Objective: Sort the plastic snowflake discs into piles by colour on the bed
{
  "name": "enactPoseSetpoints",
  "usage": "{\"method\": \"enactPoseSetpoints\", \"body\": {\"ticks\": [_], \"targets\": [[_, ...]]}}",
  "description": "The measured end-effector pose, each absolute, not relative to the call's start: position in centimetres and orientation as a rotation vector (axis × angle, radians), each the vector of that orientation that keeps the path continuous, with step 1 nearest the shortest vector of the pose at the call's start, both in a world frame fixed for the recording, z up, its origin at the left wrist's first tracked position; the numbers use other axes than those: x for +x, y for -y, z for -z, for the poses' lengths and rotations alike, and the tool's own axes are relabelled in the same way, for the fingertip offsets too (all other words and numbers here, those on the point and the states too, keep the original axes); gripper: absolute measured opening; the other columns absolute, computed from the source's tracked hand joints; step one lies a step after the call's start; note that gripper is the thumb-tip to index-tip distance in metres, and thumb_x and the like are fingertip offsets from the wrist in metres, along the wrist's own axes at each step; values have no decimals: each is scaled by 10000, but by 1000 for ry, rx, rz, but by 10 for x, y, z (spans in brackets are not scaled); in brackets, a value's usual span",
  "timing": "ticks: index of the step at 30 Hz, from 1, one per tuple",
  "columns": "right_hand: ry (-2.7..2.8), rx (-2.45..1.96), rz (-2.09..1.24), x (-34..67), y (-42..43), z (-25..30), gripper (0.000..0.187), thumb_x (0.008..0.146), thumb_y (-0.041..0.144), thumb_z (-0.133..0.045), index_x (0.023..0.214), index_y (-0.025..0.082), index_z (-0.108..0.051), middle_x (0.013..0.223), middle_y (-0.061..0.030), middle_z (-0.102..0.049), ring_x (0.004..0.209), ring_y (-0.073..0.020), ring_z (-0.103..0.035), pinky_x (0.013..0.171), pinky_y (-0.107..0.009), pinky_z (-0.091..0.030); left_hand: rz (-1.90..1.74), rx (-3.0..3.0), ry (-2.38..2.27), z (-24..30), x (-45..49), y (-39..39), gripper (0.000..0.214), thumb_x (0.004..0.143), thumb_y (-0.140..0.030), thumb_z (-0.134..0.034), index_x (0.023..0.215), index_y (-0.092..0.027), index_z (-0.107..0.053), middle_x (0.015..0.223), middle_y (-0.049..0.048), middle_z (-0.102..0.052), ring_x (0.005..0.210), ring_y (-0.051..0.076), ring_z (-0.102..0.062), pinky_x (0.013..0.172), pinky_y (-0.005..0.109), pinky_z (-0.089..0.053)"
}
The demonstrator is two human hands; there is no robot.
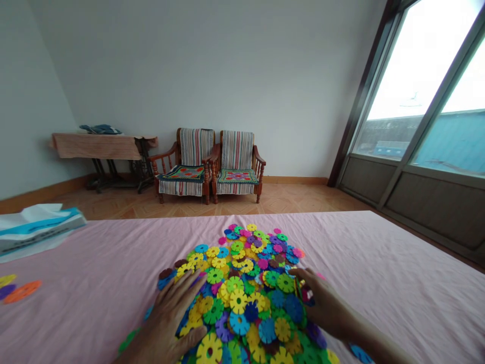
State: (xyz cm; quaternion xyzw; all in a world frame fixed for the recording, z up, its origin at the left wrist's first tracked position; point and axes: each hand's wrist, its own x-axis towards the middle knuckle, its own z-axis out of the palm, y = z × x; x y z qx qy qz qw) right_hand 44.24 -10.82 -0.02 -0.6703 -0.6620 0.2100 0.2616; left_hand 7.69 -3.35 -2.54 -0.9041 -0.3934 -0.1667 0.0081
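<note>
Slotted plastic discs [238,301] in yellow, green, blue, purple, pink and brown lie heaped in front of me. My left hand [172,313] rests on the left side of the heap, palm down with the fingers spread. Along the heap's right edge, my right hand [322,303] is turned on its side with its fingers curved inward. Several discs show in the gap inside that curve, against the heap; no disc is clearly gripped. The right hand's outer fingers are partly hidden.
A pink cloth [394,273] covers the table. To the left lie a tissue pack [38,230] and a few loose discs [22,291]. Past the table are two wooden armchairs [206,167], a cloth-covered sewing table [98,146] and a window [401,116].
</note>
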Motion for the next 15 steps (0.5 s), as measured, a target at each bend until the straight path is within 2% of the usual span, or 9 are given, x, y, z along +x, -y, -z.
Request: {"method": "enactPoseSetpoints", "body": {"ticks": [2,6,9,11,12,13,15], "targets": [[1823,-1790,-586,411,97,-11,580,653,138,-545,1233,147,-540,1263,-130,-552,1179,-267,-512,1015,-384,-391,532,-2819,1228,26,77,34,794,811,-579,-548,1470,-346,-169,1497,11,-332,1332,297,-368,1055,470,-381],[1933,-1629,-680,345,88,-35,579,715,137,-561,1287,199,-501,1281,-99,-542,1208,-225,-496,1028,-342,-380,548,-2806,1232,27,77,36,821,806,-587,-551,1476,-333,-148,1503,21,-321,1335,290,-365,1060,460,-380],[2035,-1417,-708,329,80,-49,531,766,223,-588,1289,231,-500,1293,-79,-540,1135,-201,-551,936,-304,-454,539,-2821,1237,26,76,37,832,813,-590,-538,1481,-317,-124,1513,31,-296,1349,290,-339,1072,468,-360],[2034,-1516,-599,345,64,-54,426,829,296,-540,1249,222,-534,1214,-68,-595,1045,-179,-595,868,-283,-482,530,-2837,1236,25,76,37,829,816,-590,-532,1482,-313,-123,1515,33,-291,1354,292,-330,1077,472,-350],[2029,-1685,-476,359,53,-54,398,844,333,-521,1227,230,-550,1189,-51,-614,1058,-174,-587,886,-281,-466,527,-2841,1236,25,76,37,827,815,-596,-529,1481,-315,-127,1514,32,-293,1353,296,-331,1077,477,-349],[1987,-1784,-404,376,41,-53,442,850,345,-514,1268,202,-517,1250,-79,-579,1151,-208,-530,960,-325,-416,521,-2845,1236,24,76,38,827,811,-603,-529,1480,-320,-132,1514,29,-295,1351,299,-333,1075,481,-350],[1925,-1947,-350,409,18,-45,668,781,409,-601,1354,118,-421,1339,-165,-497,1262,-303,-420,1023,-420,-339,520,-2846,1240,23,76,37,829,801,-618,-530,1477,-329,-145,1510,19,-302,1348,304,-338,1072,487,-353]]}}
